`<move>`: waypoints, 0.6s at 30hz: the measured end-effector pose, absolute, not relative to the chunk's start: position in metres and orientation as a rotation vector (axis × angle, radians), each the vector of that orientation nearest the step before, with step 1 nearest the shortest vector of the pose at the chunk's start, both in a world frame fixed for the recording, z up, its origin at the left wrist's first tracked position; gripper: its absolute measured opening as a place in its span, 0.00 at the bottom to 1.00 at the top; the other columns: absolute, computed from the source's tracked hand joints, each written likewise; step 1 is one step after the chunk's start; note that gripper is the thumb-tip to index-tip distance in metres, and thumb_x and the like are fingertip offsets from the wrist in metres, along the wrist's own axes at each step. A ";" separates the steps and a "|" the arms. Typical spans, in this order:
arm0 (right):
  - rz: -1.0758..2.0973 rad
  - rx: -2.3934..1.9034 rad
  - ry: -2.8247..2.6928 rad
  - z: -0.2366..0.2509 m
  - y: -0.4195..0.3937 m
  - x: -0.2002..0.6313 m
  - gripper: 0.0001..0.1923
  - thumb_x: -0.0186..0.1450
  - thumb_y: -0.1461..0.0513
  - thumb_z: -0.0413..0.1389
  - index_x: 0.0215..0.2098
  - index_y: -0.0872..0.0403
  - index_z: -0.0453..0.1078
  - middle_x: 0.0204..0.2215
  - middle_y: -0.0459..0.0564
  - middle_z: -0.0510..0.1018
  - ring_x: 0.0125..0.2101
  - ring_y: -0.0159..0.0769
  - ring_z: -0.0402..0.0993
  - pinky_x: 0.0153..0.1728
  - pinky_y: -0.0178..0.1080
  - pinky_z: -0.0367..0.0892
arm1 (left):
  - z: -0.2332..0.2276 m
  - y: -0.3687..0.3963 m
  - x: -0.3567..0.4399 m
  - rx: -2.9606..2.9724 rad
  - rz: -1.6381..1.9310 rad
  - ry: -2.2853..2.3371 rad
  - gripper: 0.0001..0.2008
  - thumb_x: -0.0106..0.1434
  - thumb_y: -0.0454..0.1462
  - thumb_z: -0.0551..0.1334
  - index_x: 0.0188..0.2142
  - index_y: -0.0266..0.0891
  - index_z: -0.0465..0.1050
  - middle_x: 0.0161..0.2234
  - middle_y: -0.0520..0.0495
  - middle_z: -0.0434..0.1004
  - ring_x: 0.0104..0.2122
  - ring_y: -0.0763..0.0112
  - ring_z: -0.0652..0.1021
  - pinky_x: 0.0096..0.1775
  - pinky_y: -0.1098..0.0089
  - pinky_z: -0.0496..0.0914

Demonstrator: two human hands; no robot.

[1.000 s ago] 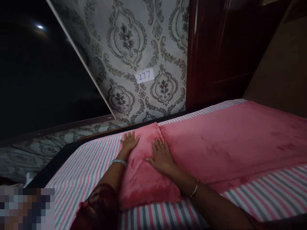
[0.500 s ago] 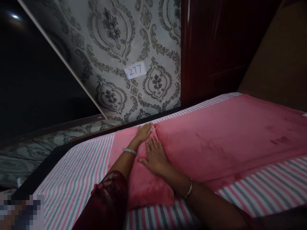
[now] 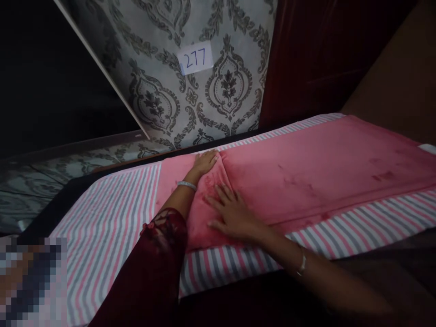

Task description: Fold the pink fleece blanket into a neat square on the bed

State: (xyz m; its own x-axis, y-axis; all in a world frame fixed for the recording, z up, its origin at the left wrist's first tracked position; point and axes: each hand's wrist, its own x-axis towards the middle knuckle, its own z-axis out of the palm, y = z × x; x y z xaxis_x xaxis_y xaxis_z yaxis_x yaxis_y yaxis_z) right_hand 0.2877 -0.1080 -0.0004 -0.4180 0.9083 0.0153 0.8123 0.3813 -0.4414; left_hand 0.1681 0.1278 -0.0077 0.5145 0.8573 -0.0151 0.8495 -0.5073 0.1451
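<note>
Head view showed one plush pink blanket [image 3: 306,168], folded over at one end, on one striped sheet [image 3: 119,213]. My left hand [image 3: 206,162] lay on the fold, fingers nearly together; my right hand [image 3: 236,215] spread its fingers.

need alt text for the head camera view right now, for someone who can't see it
The left hand lies near the far edge of a pink blanket; the right hand, nearer the camera, is spread on or just above it. The blanket lies on a striped sheet, before a patterned wall bearing a paper marked 277.
</note>
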 end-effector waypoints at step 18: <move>0.253 -1.552 -2.454 -0.022 -0.140 0.291 0.42 0.68 0.42 0.53 0.73 0.44 0.44 0.73 0.53 0.39 0.72 0.53 0.31 0.66 0.62 0.41 | 0.013 0.118 0.167 2.468 0.143 1.434 0.31 0.71 0.52 0.46 0.70 0.48 0.53 0.71 0.47 0.51 0.70 0.60 0.54 0.67 0.47 0.45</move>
State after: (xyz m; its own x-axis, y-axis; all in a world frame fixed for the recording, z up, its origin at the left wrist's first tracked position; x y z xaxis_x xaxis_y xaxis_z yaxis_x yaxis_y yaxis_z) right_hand 0.2913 -0.1400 -0.0217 -0.4147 0.9047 0.0980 0.8656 0.4254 -0.2642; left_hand 0.1670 0.1184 0.0128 0.5016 0.8633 -0.0559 0.8354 -0.4666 0.2905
